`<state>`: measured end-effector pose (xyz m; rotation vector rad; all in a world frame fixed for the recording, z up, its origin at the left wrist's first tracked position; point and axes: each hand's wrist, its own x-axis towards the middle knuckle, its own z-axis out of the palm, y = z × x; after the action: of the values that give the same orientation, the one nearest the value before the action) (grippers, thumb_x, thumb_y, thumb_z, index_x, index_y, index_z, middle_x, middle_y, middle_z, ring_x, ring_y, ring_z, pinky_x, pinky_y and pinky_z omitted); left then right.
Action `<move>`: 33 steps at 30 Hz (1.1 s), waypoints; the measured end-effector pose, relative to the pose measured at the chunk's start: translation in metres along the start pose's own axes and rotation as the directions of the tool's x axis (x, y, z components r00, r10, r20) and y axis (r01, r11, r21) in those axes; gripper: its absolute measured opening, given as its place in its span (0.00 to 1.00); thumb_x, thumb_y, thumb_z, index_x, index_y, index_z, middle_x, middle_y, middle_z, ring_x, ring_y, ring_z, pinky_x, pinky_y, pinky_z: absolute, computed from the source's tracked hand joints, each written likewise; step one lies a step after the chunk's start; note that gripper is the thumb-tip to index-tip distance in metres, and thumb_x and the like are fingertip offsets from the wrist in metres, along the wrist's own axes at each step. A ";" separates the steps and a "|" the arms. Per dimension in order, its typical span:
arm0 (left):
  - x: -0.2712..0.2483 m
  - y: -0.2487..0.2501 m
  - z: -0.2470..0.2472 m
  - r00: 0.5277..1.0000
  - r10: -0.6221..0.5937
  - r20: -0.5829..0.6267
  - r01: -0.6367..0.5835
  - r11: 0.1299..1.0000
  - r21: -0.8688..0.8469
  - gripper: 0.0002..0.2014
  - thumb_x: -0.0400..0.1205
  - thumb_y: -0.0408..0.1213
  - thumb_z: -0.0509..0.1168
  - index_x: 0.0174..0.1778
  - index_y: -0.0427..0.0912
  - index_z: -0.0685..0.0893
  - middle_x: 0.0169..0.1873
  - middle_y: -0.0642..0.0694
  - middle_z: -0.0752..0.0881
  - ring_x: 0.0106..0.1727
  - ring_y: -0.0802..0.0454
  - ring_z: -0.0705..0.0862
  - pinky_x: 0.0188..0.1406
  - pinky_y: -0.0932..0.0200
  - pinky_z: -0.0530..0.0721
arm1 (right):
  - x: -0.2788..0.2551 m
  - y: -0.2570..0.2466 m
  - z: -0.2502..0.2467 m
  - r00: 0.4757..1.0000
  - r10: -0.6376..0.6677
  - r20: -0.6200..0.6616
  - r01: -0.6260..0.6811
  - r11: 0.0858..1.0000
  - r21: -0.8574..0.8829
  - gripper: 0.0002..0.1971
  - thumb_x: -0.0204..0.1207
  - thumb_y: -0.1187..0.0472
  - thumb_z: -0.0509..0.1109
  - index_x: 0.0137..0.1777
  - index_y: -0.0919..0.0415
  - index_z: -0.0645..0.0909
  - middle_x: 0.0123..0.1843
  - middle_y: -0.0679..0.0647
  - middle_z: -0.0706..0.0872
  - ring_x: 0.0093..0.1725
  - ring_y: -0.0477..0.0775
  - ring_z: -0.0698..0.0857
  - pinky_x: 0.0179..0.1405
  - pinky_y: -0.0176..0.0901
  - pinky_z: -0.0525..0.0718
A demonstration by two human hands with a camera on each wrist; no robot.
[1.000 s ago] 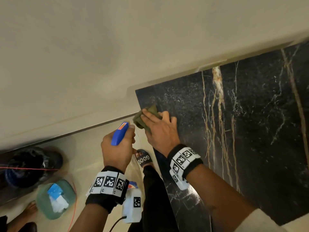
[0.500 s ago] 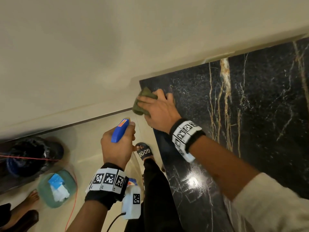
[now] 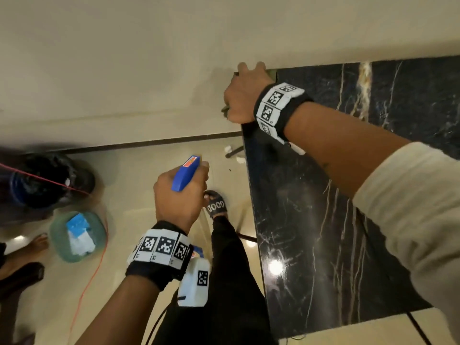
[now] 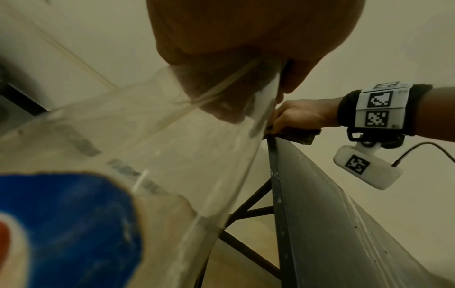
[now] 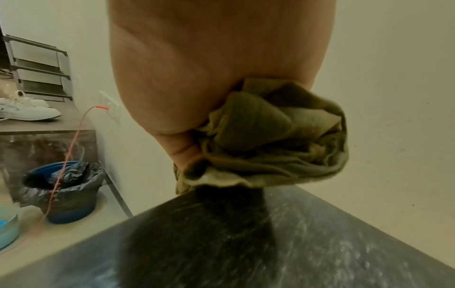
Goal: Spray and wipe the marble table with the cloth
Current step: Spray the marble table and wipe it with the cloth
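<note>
- Our right hand (image 3: pixel 242 95) sits at the far left corner of the black marble counter (image 3: pixel 323 207), right by the cream wall (image 3: pixel 124 58).
- That hand has a bunched olive cloth (image 5: pixel 275 136) held under its palm; the right wrist view shows the wad pressed down at the counter's corner, hanging a bit over the edge.
- From the head view only a sliver of cloth pokes out beside the knuckles; we can't tell the exact finger layout, two fingertips reach toward the wall.
- Our left hand (image 3: pixel 179 195) is off the counter, over the floor (image 3: pixel 137 170), fingers wrapped round the spray bottle (image 3: pixel 186 173) at its blue trigger head.
- In the left wrist view the bottle's clear body with its blue and red label fills the near frame, blurred.
- The bottle is well apart from the cloth, to the left of the counter's edge.
- Counter surface: dark with white and gold veins, a light glare near our side.
- Both wrists carry bands with black-and-white tags.
- On the floor: a blue bin (image 5: pixel 66 194) lined with a black bag, a green tub (image 3: pixel 77 235) with blue and white stuff inside, an orange cord (image 3: pixel 87 282).
- Our foot in a black slide (image 3: pixel 216 205) is just below the left hand in the head view.
- White shoes (image 5: pixel 27 111) lie on a low shelf beside the wall.
</note>
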<state>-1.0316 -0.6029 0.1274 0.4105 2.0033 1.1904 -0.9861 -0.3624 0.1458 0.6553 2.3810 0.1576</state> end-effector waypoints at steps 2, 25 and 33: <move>-0.010 -0.007 -0.003 0.999 -0.038 -0.008 0.037 0.999 -0.026 0.19 0.82 0.46 0.74 0.37 0.31 0.89 0.27 0.36 0.85 0.29 0.36 0.84 0.34 0.31 0.90 | -0.025 -0.021 0.013 0.999 -0.028 0.035 0.029 0.999 -0.027 0.13 0.78 0.48 0.57 0.44 0.55 0.76 0.47 0.54 0.79 0.69 0.64 0.70 0.62 0.68 0.70; -0.057 -0.055 0.010 0.988 -0.050 -0.143 0.026 0.986 -0.165 0.16 0.85 0.44 0.73 0.36 0.35 0.89 0.26 0.43 0.85 0.25 0.51 0.83 0.25 0.57 0.86 | 0.034 0.009 0.019 0.993 0.005 -0.115 -0.020 0.991 -0.131 0.20 0.80 0.47 0.60 0.62 0.58 0.83 0.62 0.61 0.83 0.71 0.67 0.72 0.68 0.71 0.68; -0.083 -0.044 0.021 0.981 -0.006 -0.195 -0.035 0.977 -0.209 0.16 0.86 0.45 0.72 0.37 0.37 0.89 0.30 0.35 0.87 0.27 0.47 0.84 0.24 0.58 0.86 | -0.015 -0.028 0.044 0.917 -0.398 -0.004 0.368 0.853 -0.370 0.29 0.73 0.40 0.47 0.46 0.51 0.89 0.44 0.54 0.89 0.54 0.56 0.85 0.76 0.62 0.65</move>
<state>-0.9570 -0.6631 0.1207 0.2085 2.0115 1.4851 -0.9605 -0.3965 0.1125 -0.0080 2.4154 0.4438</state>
